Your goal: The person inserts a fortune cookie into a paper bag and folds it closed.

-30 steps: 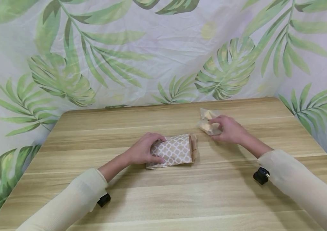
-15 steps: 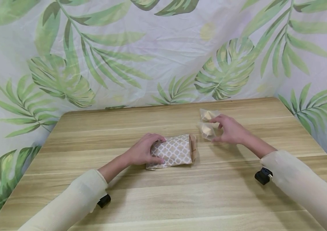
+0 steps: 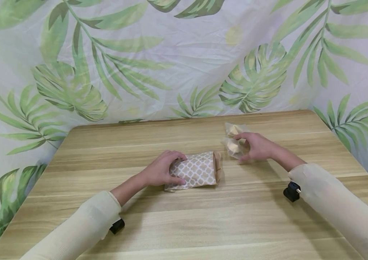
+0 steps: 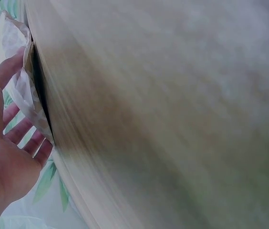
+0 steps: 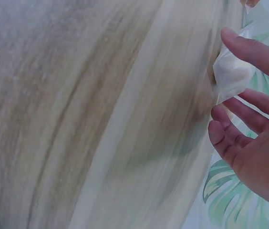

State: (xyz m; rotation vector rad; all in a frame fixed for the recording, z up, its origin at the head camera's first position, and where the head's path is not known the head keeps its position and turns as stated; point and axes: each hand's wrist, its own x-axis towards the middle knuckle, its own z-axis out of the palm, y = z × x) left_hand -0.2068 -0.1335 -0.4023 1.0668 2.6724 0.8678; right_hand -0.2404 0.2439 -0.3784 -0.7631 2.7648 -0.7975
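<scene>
My left hand (image 3: 161, 169) grips the closed end of a paper bag (image 3: 200, 168) with a white-and-tan quatrefoil pattern, thumb along the near edge and fingers over the far edge. The bag lies flat, its open mouth facing right. In the left wrist view the bag (image 4: 24, 93) shows edge-on beyond the thumb. Two small translucent packets, each with a pale yellow piece inside, lie to the right: a far packet (image 3: 234, 129) and a near packet (image 3: 233, 146). My right hand (image 3: 258, 146) hovers around the near packet (image 5: 232, 74), thumb and fingers spread apart on either side of it.
Everything lies on a wood-grain table (image 3: 190, 224) with rounded back corners. Behind it hangs a leaf-printed cloth (image 3: 184, 65). Small black devices sit under both sleeves at the wrists, one of them a wrist camera (image 3: 291, 191).
The near packet, bunched at my right fingers a second ago, now lies apart from the far one. My right hand has loosened and shifted slightly. The left hand and bag stay put.
</scene>
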